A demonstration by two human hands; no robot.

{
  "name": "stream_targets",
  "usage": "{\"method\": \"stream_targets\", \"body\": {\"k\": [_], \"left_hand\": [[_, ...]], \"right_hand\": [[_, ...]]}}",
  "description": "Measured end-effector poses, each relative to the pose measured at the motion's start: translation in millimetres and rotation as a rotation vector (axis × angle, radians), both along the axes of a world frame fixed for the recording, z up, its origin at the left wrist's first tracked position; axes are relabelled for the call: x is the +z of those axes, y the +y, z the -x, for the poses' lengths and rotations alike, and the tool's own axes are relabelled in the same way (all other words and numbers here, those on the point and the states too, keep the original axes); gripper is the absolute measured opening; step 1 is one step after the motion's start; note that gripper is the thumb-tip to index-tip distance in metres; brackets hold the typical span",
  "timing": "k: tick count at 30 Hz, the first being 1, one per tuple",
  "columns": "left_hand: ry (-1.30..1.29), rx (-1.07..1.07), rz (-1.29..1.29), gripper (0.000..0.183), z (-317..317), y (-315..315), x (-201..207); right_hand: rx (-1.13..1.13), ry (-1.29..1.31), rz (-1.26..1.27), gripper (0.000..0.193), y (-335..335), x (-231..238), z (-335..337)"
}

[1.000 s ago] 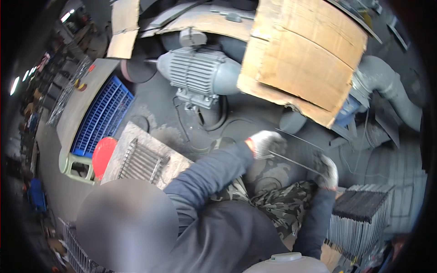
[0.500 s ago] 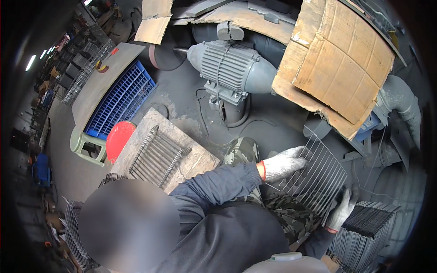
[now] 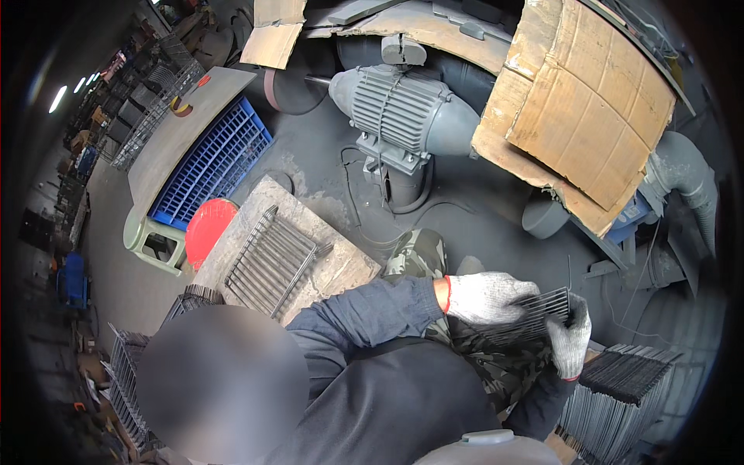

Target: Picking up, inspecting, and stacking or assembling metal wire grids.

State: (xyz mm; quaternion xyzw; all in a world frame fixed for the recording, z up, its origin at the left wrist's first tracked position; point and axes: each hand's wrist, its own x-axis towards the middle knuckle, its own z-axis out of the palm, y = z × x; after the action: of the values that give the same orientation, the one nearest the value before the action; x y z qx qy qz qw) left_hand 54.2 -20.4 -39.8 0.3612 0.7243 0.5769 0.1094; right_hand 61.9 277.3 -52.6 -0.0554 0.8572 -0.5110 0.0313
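Above my lap I hold a wire rack (image 3: 535,319) of thin parallel metal rods in a frame. It is tilted, so its rods look close together. My left hand (image 3: 492,298), in a white knit glove with a red cuff, is closed on the rack's left side. My right hand (image 3: 569,341), gloved alike with a dark palm side, grips its right end. Some fingertips are hidden behind the rods. Beside my right forearm stands a tall stack of similar racks (image 3: 620,403). More wire racks (image 3: 271,263) lie on a worn board (image 3: 341,275) to my left.
Ahead stands a grey electric motor (image 3: 399,112) with a wheel (image 3: 294,89) on its left shaft. A cardboard sheet (image 3: 597,116) covers the right side near a grey duct hose (image 3: 686,174). At left are a red round seat (image 3: 211,236), a blue crate (image 3: 213,167) and a bench (image 3: 182,124).
The rack has tipped from broad-side view to a flatter, nearly edge-on angle. My right hand has moved up and closer to my left hand, which stays on the rack.
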Motion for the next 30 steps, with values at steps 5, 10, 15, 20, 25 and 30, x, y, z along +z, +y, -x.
{"method": "stream_targets", "body": {"k": [5, 10, 15, 20, 25, 30], "left_hand": [[0.091, -0.056, 0.17, 0.037, 0.4, 3.1, -1.0], [0.537, 0.388, -0.05, 0.056, 2.6, 1.5, 17.6], [0.184, 0.927, -0.23, 0.092, -5.7, -0.1, 1.5], [-0.608, 0.515, -0.457, 0.085, -9.7, -5.8, -46.8], [-0.811, 0.206, -0.338, 0.048, -9.1, -6.8, -57.5], [-0.773, 0.202, -0.294, 0.038, -13.0, 3.9, -67.8]], "right_hand": [[-0.058, -0.09, 0.118, 0.038, 14.8, -15.6, -9.5], [-0.206, 0.103, 0.228, 0.032, 21.5, -11.1, -11.7], [-0.44, 0.207, 0.596, 0.028, -7.8, -2.3, -12.1], [-0.515, -0.121, 0.93, 0.014, -2.0, -49.5, -18.4], [-0.604, -0.206, 0.923, 0.014, -24.3, -58.6, -22.5], [-0.602, -0.266, 0.948, 0.019, -26.4, -80.0, -19.6]]}}
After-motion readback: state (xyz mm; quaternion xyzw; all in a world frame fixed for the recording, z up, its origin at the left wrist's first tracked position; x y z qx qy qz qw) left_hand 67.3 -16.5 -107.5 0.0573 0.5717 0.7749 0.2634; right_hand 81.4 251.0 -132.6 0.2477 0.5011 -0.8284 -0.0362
